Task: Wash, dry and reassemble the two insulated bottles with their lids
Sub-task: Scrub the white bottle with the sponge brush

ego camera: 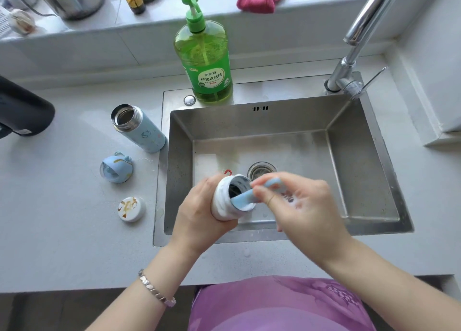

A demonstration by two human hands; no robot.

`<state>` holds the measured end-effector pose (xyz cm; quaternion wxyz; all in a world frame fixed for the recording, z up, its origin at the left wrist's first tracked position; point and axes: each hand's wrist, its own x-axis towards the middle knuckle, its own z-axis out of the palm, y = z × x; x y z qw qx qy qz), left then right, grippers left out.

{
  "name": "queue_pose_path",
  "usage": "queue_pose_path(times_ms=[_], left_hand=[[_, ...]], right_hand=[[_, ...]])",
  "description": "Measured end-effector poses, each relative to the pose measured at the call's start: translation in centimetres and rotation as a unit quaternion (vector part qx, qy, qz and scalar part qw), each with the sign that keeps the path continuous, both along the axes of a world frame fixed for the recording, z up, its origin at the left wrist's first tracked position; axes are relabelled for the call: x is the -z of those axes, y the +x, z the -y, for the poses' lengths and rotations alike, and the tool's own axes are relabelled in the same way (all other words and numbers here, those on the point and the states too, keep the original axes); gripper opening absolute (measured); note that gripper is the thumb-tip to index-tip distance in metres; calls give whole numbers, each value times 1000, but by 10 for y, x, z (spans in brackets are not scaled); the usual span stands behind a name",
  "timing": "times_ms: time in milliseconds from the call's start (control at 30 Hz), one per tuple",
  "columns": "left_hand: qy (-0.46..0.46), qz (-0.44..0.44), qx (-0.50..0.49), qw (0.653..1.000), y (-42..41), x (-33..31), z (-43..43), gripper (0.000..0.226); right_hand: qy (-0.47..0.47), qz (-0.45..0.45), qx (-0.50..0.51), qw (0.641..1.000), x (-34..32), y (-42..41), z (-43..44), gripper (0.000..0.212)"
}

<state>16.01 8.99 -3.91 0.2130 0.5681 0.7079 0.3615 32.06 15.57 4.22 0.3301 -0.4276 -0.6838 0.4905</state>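
over the sink, gripping the soapy white bottle in the left hand, tilted rightward. pinching a blue scrubber with the right hand, right at the bottle's mouth. left on the counter: blue bottle lidless, blue lid and white lid nearby.

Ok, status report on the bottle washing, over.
Left hand grips white bottle over sink. Right hand pinches blue scrubber at its mouth. Blue bottle open on counter; blue lid, white lid lying nearby. Nothing in the way.
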Motion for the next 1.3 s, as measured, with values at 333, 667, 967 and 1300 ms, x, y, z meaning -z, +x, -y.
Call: queue_pose_path(times_ms=[333, 667, 967, 1300], left_hand=[[-47, 36, -11, 998, -1, 4, 8, 65], [45, 30, 3, 999, 7, 0, -2, 60], [-83, 84, -3, 993, 4, 1, 1, 79], [-118, -86, -4, 989, -31, 20, -42, 67]], right_hand=[[27, -37, -7, 999, -25, 3, -5, 4], [50, 58, 23, 997, 11, -15, 7, 19], [-61, 44, -13, 997, 10, -6, -3, 7], [-104, -75, 261, 957, 9, 57, -57, 14]])
